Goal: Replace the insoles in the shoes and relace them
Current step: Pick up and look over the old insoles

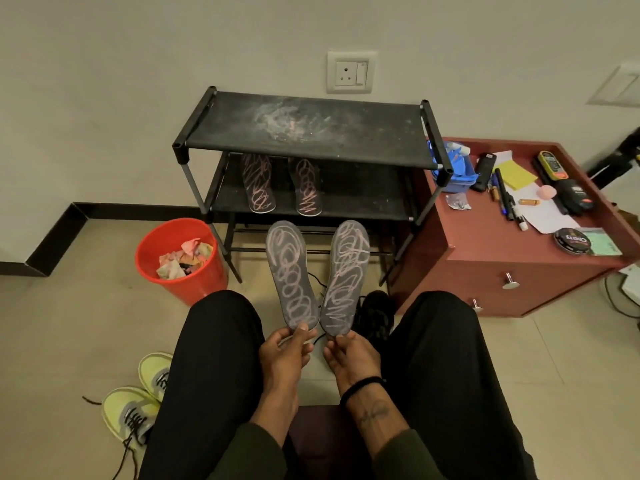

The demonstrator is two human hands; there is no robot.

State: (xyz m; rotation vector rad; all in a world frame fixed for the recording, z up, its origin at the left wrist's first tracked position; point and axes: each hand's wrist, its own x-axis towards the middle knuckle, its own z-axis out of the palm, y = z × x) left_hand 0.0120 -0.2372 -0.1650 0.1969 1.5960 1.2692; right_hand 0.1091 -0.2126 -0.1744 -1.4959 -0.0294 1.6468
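Observation:
My left hand [285,355] pinches the heel of a grey insole [291,271] marked with pink scribbles, and holds it upright. Beside it, my right hand [349,358] pinches the heel of a second scribbled grey insole [346,275]. The two insoles stand side by side between my knees. A black shoe [375,315] sits on the floor behind the right insole, with loose black laces near it. Two more scribbled insoles [258,183] [306,187] lie on the middle shelf of the black rack [311,129]. A pair of yellow-green sneakers [138,403] lies on the floor at my left.
A red bin [180,258] with crumpled paper stands left of the rack. A red-brown drawer unit [512,244] at the right carries pens, notes, a polish tin and a blue basket. The wall behind the rack has a socket.

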